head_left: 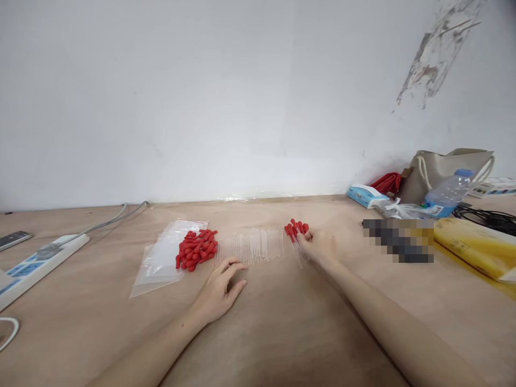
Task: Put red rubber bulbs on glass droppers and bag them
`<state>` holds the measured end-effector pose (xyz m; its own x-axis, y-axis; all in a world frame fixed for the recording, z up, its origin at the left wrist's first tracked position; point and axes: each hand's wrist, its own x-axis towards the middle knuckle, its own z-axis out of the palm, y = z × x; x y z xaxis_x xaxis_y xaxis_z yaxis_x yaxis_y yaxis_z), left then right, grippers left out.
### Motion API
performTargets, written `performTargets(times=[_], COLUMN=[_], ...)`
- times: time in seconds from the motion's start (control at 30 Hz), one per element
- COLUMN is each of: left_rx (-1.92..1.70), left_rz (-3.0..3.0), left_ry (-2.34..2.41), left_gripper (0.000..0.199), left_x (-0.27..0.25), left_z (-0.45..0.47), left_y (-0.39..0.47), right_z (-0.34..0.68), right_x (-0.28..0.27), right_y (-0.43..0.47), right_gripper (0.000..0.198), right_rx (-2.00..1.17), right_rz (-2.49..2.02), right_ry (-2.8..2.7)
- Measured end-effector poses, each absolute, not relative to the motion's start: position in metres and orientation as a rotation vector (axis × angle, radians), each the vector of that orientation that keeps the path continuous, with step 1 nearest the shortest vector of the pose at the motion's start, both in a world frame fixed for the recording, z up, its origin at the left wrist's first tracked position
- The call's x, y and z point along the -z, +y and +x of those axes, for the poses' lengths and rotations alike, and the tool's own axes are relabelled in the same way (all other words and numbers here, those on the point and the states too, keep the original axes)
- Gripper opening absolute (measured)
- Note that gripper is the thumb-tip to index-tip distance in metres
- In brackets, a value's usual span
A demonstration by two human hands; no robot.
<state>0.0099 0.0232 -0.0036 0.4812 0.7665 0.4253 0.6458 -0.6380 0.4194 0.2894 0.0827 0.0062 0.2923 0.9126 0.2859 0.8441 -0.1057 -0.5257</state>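
Observation:
My left hand (223,287) rests on the table with its fingers apart, holding nothing. Just beyond its fingertips lies a row of thin clear dropper tubes (258,246), side by side. A heap of red rubber dropper bulbs (195,250) sits to the left of the row, partly on clear zip bags (161,263). At the row's right end are several droppers (296,228) with red bulbs fitted on their tubes. My right hand (320,244) is closed in a pinch over this group, apparently on one dropper; its fingers partly hide the pieces there.
A white power strip (48,263) with a plugged-in cable lies on the left, near a phone (15,239). On the right are a blue-white box (366,195), a plastic bottle (449,193), a beige bag (427,166), a yellow package (475,244) and black cable (487,216). A wall stands behind.

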Motion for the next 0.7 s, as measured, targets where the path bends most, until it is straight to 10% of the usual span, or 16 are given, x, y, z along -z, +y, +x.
performTargets(times=[0.7], left_rx=[-0.852], left_rz=[2.539], left_ry=[1.228], left_gripper=[0.016], left_x=[0.0055], left_z=[0.0095], left_y=[0.0256], right_z=[0.2839], right_x=[-0.0012], right_y=[0.0769], right_gripper=[0.041], right_rx=[-0.022], right_rz=[-1.907], right_ry=[-1.779])
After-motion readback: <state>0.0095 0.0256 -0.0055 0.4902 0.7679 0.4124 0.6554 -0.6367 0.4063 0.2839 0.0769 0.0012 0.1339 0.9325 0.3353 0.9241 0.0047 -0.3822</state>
